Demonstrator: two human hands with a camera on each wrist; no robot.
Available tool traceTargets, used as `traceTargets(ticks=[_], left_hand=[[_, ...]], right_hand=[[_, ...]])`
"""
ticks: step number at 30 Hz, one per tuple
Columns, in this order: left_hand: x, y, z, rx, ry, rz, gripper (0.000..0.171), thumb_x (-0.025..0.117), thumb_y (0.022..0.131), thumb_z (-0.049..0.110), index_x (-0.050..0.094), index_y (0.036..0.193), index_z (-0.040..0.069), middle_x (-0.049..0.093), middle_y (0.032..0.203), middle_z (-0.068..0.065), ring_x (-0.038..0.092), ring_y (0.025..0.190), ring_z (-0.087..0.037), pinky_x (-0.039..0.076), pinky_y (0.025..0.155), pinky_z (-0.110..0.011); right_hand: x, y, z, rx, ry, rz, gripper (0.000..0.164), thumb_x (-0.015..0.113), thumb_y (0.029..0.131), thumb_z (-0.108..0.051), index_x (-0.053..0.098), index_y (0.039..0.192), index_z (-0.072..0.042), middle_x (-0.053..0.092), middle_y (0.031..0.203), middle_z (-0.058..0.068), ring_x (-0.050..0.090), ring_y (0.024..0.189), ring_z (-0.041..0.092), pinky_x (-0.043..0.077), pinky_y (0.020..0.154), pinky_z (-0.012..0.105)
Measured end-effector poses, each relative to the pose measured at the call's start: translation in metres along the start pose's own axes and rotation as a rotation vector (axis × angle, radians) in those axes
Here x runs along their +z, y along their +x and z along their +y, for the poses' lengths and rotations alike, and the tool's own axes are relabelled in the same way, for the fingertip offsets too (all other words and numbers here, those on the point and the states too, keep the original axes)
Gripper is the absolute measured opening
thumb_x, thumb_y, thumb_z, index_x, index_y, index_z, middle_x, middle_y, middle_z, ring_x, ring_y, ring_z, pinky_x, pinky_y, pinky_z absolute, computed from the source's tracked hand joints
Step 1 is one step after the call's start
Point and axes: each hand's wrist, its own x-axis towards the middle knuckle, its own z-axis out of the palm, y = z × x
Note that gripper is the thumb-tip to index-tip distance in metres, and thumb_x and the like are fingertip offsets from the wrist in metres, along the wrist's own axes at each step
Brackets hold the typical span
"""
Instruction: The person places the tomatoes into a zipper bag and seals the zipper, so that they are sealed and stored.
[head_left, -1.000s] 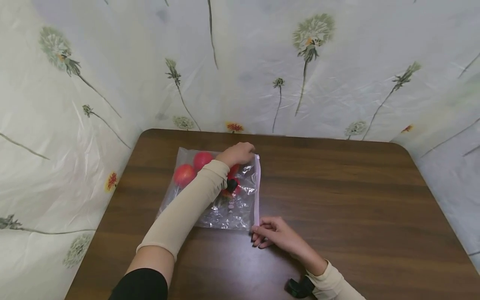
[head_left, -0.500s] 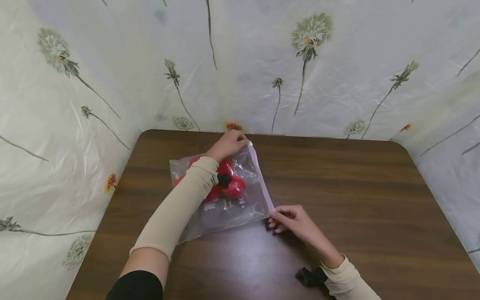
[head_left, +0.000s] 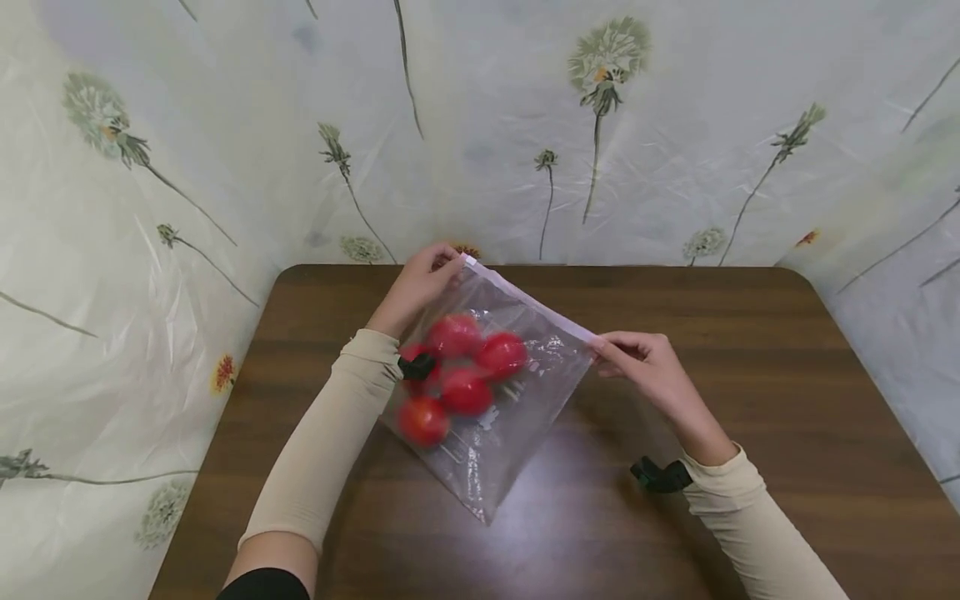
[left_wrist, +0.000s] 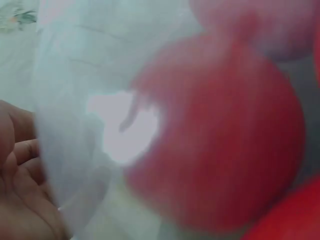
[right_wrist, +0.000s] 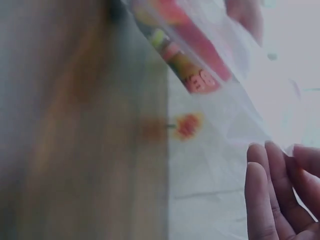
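A clear zip bag (head_left: 543,392) hangs between my two hands, tilted, over the table. Inside it lie several round red fruits (head_left: 467,392), bunched toward the left; one red fruit (left_wrist: 215,135) fills much of the left wrist view through the plastic. Along the bag's top edge runs a lilac zip strip (head_left: 536,307), with a pale slider (head_left: 469,260) at its left end. My left hand (head_left: 418,290) pinches the corner by that slider. At the strip's other end my right hand (head_left: 660,371) pinches the corner between thumb and finger, as the right wrist view also shows.
The brown wooden table (head_left: 750,375) spreads under the bag and both arms. Behind it and at the sides hangs a pale sheet (head_left: 480,125) printed with dandelions. A dark strap piece (head_left: 662,475) sits at the right wrist.
The bag has come up off the table and turned, its zip strip now slanting down to the right. My right hand has moved away from me and right; the left has shifted left.
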Motion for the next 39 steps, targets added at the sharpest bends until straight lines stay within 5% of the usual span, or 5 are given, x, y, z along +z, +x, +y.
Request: traceTargets(ticks=[11,20,29,33,39], left_hand=[[-0.01,-0.039,0.0,0.055,-0.17,0.12,0.02,0.06,0.104,0.018,0.061,0.109,-0.001,0.069,0.102,-0.018,0.065,0.086,-0.014,0.052,0.077,-0.023],[-0.008,-0.056,0.004,0.134,-0.26,0.213,0.021,0.06,0.104,0.014,0.059,0.108,-0.006,0.069,0.101,-0.021,0.063,0.088,-0.01,0.052,0.084,-0.024],[-0.008,-0.063,0.008,0.152,-0.267,0.232,0.019,0.059,0.105,0.014,0.059,0.107,-0.004,0.074,0.104,-0.025,0.055,0.078,-0.005,0.049,0.081,-0.029],[-0.007,-0.066,0.008,0.168,-0.279,0.218,0.022,0.058,0.106,0.019,0.059,0.109,-0.003,0.077,0.106,-0.025,0.066,0.084,-0.002,0.045,0.081,-0.023],[-0.005,-0.066,0.009,0.158,-0.321,0.181,0.025,0.061,0.105,0.021,0.061,0.113,-0.002,0.077,0.106,-0.023,0.078,0.098,-0.016,0.051,0.1,-0.028]], right_hand=[[-0.033,0.031,-0.031,-0.063,-0.035,0.148,0.039,0.066,0.101,-0.029,0.071,0.118,0.006,0.074,0.094,-0.015,0.072,0.09,0.003,0.062,0.081,0.026],[-0.045,0.047,-0.046,-0.081,-0.002,0.222,0.036,0.068,0.099,-0.032,0.073,0.115,0.0,0.071,0.096,-0.011,0.069,0.09,0.005,0.061,0.078,0.021],[-0.053,0.055,-0.052,-0.099,0.079,0.202,0.03,0.07,0.098,-0.03,0.074,0.114,-0.004,0.073,0.098,-0.008,0.07,0.091,0.007,0.06,0.078,0.019],[-0.053,0.055,-0.051,-0.126,0.149,0.18,0.026,0.07,0.098,-0.024,0.075,0.112,-0.003,0.074,0.096,-0.004,0.071,0.089,0.009,0.061,0.078,0.021],[-0.05,0.053,-0.048,-0.141,0.132,0.181,0.028,0.07,0.098,-0.023,0.074,0.112,0.0,0.074,0.095,-0.004,0.071,0.087,0.01,0.061,0.076,0.022]])
